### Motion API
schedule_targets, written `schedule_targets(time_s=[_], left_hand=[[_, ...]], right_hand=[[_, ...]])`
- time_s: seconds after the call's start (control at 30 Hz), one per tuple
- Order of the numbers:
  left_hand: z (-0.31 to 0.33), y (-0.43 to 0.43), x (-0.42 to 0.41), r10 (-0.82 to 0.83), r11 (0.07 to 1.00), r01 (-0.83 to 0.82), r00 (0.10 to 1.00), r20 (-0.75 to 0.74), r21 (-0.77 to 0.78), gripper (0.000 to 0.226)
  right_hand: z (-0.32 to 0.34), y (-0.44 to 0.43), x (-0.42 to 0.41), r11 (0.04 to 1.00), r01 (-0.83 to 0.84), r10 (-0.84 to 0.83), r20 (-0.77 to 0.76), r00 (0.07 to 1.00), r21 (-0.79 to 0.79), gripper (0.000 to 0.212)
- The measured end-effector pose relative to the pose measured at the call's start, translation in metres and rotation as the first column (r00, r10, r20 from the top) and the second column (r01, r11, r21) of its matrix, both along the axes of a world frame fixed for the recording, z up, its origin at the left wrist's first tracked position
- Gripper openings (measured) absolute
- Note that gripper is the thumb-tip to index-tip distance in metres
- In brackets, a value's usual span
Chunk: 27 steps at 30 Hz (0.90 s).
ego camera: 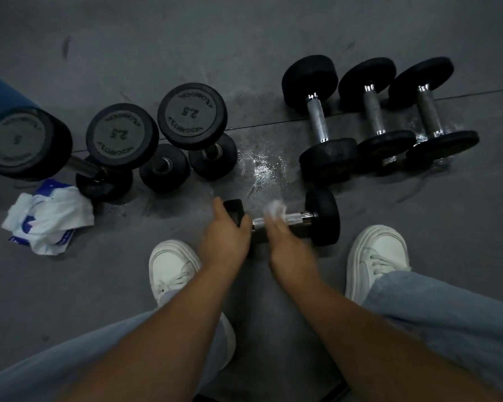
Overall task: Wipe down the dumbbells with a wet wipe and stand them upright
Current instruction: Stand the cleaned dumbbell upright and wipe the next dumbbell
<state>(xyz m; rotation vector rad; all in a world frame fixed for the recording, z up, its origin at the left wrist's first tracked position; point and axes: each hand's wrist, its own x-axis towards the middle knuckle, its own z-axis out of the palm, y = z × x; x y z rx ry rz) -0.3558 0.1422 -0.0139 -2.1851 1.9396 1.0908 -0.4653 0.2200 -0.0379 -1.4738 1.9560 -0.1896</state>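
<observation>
Head view: 1 black round-headed dumbbell with chrome handle (324,217) lies on its side on the grey floor (244,39), directly before the person. Left hand (225,233) fingers grip its left head. Right hand (282,236) fingers, blurred, curl over a crumpled white wet wipe (275,208) against the handle.

Wet floor strip (262,169) lies open between upright dumbbells (192,111) at left and lying dumbbells (317,117) at right.
</observation>
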Motion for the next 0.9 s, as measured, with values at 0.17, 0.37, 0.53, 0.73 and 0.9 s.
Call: schedule_targets(time_s=[0.17, 0.37, 0.53, 0.73, 0.9], left_hand=[[-0.012, 0.005, 0.013, -0.122, 0.989, 0.131, 0.986, -0.112, 0.070, 0.099], [-0.009, -0.011, 0.011, -0.199, 0.976, 0.203, 0.978, -0.059, 0.081, 0.082], [-0.011, -0.019, 0.010, -0.209, 0.974, 0.212, 0.977, -0.043, 0.082, 0.082], [-0.006, -0.029, 0.010, -0.268, 0.963, 0.267, 0.963, 0.013, 0.045, 0.073], [-0.003, -0.040, 0.010, -0.208, 0.944, 0.189, 0.977, 0.041, 0.272, 0.061]], right_hand=[[-0.013, 0.002, -0.011, 0.984, 0.149, -0.161, -0.119, 0.980, -0.101, 0.043], [-0.010, -0.003, -0.006, 0.972, 0.196, -0.186, 0.087, 0.979, -0.129, 0.041], [0.000, 0.005, 0.003, 0.997, 0.023, -0.011, 0.151, 0.988, -0.073, 0.058], [-0.004, -0.004, -0.008, 0.980, 0.188, -0.174, 0.188, 0.967, -0.061, 0.071], [-0.006, 0.000, -0.020, 0.948, 0.312, -0.308, 0.065, 0.949, -0.067, 0.055]])
